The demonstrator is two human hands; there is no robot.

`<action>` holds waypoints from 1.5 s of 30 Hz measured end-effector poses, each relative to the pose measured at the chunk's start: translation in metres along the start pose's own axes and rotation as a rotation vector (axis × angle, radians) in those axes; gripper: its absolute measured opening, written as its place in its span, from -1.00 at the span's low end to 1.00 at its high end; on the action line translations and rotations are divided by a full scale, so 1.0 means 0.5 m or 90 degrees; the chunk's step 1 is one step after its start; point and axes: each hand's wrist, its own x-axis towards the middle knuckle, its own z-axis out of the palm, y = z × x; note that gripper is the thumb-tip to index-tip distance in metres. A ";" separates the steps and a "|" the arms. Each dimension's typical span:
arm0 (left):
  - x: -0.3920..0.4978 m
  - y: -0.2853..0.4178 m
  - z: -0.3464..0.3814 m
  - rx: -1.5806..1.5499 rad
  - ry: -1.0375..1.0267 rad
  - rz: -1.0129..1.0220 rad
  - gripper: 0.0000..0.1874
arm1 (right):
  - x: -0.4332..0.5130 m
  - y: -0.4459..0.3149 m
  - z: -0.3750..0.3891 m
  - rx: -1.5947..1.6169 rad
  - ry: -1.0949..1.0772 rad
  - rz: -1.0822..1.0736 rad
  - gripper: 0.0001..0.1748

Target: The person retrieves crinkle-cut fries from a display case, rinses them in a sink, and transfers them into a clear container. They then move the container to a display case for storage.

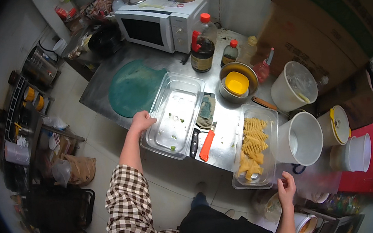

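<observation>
My left hand [142,122] is closed at the left rim of a clear plastic food container [176,121], which holds only a few green scraps and wet drops. My right hand [286,188] hangs empty, its fingers apart and slightly bent. It is close to the near right corner of a second clear container [270,176]. Yellow folded food pieces [255,139] lie in a row inside that one. Between the containers are a black-handled tool [195,142], an orange-handled knife [208,144] and a damp cloth [206,111].
A round green cutting board [132,88] lies at left on the steel table [99,88]. Behind stand a microwave oven [161,25], a sauce bottle [203,49] and a steel pot [222,89] with a yellow bowl [237,83]. White buckets [299,139] line the right side.
</observation>
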 end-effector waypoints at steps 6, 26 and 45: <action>-0.052 -0.037 0.002 -0.211 0.031 0.065 -0.94 | -0.072 -0.003 -0.077 -0.057 0.035 -0.050 -0.86; -1.087 0.339 0.518 -0.592 -0.381 0.115 -0.81 | -0.885 0.291 -0.663 -0.009 0.349 0.176 -0.83; -1.982 0.918 1.649 -0.234 -0.968 0.484 -0.50 | -1.346 0.691 -1.330 -0.119 0.794 0.532 -0.80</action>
